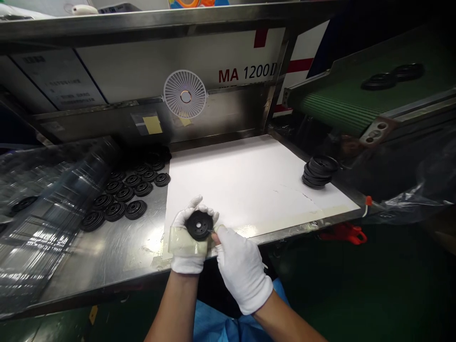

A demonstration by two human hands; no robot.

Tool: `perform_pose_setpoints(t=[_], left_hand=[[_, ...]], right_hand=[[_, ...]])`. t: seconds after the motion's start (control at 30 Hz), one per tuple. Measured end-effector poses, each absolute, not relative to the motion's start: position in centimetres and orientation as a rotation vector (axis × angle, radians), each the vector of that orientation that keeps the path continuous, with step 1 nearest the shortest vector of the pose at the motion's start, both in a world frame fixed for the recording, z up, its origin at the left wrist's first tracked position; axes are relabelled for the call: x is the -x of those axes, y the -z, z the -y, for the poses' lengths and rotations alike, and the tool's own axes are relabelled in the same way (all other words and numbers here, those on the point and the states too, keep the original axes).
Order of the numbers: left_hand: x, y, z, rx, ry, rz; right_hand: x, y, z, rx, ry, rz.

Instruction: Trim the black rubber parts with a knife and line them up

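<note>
Head view, with directions taken from its middle: at 12 o'clock, "MA" in red and "1200" in black, followed by what looks like "II", can be read on a large white panel (142, 66); the line beneath is cut off. At 10 o'clock, the print on a pale, blue-edged paper label (57, 78) is too blurred to be read. At 7 o'clock, a round black disc with a central hole (194, 232) is cradled in the curled, white-gloved left hand (187, 235). By its rim, the white-gloved right hand (242, 266) is closed in a pinch, apparently around a thin, mostly hidden implement (210, 232). Similar black ridged discs (124, 194) are laid out at 9 o'clock; others are stacked at 3 o'clock.
</note>
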State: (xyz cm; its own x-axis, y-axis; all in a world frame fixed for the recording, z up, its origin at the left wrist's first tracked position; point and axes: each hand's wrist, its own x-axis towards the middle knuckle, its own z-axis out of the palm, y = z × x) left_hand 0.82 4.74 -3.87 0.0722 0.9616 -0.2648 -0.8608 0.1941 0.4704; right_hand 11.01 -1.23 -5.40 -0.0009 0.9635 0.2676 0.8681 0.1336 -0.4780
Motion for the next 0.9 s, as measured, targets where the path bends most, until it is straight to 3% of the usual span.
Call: perform_pose_setpoints(t=[0.3, 0.9], left_hand=[[-1.3, 4.1, -5.5, -0.003, -1.572, -0.583], [-1.6, 4.3, -4.7, -0.174, -1.651, -0.622]], right_hand=[[-10.2, 5.0, 1.5, 1.753, -0.313, 1.873], [-10.2, 5.0, 1.9, 1.708, -0.428, 1.88]])
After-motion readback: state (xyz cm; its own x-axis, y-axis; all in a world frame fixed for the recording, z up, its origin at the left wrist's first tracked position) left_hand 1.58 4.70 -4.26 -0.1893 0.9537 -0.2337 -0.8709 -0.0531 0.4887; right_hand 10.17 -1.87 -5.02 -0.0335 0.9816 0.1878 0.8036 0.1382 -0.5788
